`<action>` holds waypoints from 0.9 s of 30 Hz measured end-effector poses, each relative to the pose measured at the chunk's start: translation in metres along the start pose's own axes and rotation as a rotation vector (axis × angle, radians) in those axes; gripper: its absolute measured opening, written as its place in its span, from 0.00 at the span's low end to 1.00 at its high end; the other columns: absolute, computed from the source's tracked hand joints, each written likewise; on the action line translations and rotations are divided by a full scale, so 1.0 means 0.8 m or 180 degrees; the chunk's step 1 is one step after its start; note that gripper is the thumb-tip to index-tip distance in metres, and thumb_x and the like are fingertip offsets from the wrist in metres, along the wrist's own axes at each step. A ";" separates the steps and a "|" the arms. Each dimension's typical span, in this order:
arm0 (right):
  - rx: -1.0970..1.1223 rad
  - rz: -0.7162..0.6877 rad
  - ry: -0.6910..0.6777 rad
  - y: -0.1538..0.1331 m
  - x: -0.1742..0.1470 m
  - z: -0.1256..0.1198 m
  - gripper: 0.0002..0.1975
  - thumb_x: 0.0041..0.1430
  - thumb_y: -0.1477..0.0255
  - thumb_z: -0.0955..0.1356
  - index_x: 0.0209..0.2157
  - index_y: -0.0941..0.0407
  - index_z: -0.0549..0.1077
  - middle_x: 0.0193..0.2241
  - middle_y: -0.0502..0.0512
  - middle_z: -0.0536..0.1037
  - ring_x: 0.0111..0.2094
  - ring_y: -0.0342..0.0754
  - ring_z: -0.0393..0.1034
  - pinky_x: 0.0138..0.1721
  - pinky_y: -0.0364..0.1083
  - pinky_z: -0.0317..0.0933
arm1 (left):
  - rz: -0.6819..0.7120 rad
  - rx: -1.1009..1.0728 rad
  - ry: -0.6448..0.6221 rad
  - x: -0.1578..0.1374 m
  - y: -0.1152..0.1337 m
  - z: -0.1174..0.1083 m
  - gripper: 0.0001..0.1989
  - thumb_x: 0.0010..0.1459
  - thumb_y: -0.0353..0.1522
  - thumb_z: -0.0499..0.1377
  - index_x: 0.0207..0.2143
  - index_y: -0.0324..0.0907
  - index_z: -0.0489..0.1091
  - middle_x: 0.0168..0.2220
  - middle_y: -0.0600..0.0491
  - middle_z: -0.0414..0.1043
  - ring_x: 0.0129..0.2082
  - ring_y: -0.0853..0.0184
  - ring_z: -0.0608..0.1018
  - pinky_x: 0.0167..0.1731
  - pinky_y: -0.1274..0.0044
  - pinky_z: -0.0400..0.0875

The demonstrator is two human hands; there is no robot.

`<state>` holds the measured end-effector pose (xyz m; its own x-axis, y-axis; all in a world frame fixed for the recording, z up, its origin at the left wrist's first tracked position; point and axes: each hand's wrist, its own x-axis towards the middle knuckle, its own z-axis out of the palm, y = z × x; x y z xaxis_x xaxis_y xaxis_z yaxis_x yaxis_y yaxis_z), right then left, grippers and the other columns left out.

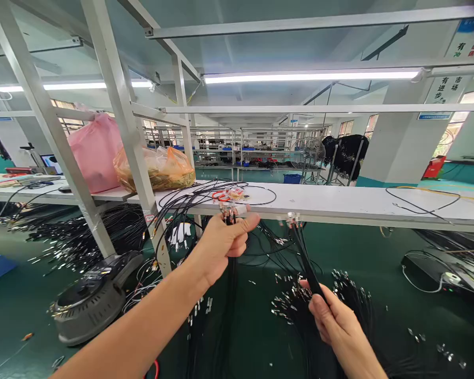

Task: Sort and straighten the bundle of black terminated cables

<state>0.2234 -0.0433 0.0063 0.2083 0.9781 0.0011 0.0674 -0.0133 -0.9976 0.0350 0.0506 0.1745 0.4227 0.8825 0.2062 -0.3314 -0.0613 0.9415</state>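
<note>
Left hand: the left hand (225, 242) is closed in a narrow grip on a bundle of black cables (229, 221), plug ends up, just below the desk's front edge.
Right hand: the right hand (334, 316) pinches a second cable bunch (304, 247), lower down.
Progress: two bunches gathered; many loose cables (351, 295) lie on the floor (most unsorted, I judge).
Desk: the white desk (339, 202) carries cable loops (256, 196) and bags.
Writing: Chinese wall signs (444, 89), too small to read surely.
</note>
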 end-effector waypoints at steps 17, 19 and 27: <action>0.0161 0.0442 -0.0294 -0.097 0.038 0.032 0.24 0.55 0.49 0.68 0.27 0.58 0.74 0.14 0.39 0.50 0.16 0.35 0.41 0.18 0.39 0.35 | 0.1524 0.1616 -0.0204 -0.006 -0.001 0.039 0.24 0.56 0.36 0.66 0.55 0.51 0.67 0.60 0.54 0.64 0.58 0.64 0.65 0.58 0.73 0.58; 0.0366 0.0508 -0.0217 -0.099 0.045 0.006 0.26 0.54 0.46 0.68 0.29 0.58 0.74 0.13 0.37 0.46 0.15 0.34 0.37 0.18 0.39 0.30 | 0.1208 0.1678 0.0473 -0.038 -0.027 -0.002 0.07 0.61 0.36 0.61 0.43 0.51 0.73 0.45 0.57 0.74 0.48 0.67 0.73 0.51 0.75 0.64; 0.0964 0.0438 -0.0040 -0.099 0.048 -0.005 0.25 0.51 0.47 0.71 0.28 0.57 0.74 0.13 0.39 0.52 0.13 0.32 0.41 0.17 0.40 0.30 | -0.0078 0.2567 0.0691 -0.112 -0.201 -0.053 0.18 0.55 0.50 0.61 0.39 0.47 0.76 0.37 0.47 0.77 0.37 0.55 0.76 0.40 0.67 0.68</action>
<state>0.2300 -0.0053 0.0854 0.1832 0.9739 -0.1341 -0.2541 -0.0849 -0.9634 0.0147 0.0016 -0.0067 0.2226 0.9531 0.2051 0.4163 -0.2831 0.8640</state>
